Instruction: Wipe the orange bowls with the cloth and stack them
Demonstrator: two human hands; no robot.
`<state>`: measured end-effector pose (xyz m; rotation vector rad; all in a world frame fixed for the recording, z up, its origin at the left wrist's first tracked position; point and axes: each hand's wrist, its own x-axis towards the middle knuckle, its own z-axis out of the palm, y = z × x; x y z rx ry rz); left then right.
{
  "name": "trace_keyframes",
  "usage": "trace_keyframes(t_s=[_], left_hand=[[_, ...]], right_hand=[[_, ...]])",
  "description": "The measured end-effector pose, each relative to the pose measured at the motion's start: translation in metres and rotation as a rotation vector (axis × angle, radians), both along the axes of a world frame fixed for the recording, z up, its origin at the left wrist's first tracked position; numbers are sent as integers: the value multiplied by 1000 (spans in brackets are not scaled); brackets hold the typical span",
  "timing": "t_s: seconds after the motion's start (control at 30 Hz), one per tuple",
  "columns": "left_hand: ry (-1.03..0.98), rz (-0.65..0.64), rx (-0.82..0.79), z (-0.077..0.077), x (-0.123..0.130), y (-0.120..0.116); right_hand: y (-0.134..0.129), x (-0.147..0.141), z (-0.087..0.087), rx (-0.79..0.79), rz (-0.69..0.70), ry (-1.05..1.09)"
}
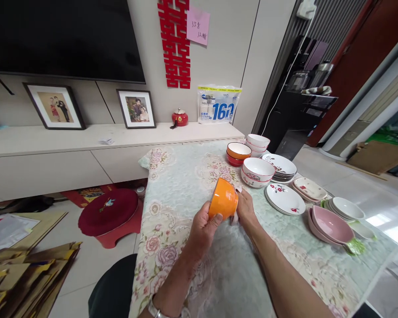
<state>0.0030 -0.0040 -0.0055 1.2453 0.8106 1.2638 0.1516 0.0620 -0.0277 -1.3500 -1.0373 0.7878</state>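
An orange bowl (224, 199), tilted on its side, is held above the cloth-covered table (175, 185). My left hand (204, 225) grips its lower left edge, thumb on the outside. Against the bowl's right side, my right hand (245, 205) presses a pale cloth (235, 216), which mostly hides behind the fingers. Just beyond the hands are a white bowl stack (258, 170) with red trim and an orange bowl on a red one (239, 152). Flowered white plates (283, 198) lie stacked to the right of my right hand.
Farther right are pink bowls (331, 225), small white bowls (348, 207), square dishes (310, 187) and more plates (278, 164). A low cabinet (126, 139) runs along the wall, bearing framed photos, a red jar (179, 118) and a plastic pack (219, 105). A red stool (109, 212) stands left.
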Motion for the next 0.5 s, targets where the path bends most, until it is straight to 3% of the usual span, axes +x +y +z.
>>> trace_keyframes(t_s=[0.1, 0.23, 0.37, 0.5], left_hand=[[473, 134, 229, -2, -3, -1], [878, 220, 535, -10, -1, 1], [1105, 235, 732, -18, 2, 2], [1175, 265, 800, -22, 4, 0]], right_hand=[[2, 4, -1, -34, 6, 73], [4, 10, 9, -30, -19, 170], [-1, 11, 25, -18, 79, 243], [-8, 13, 34, -152, 231, 135]])
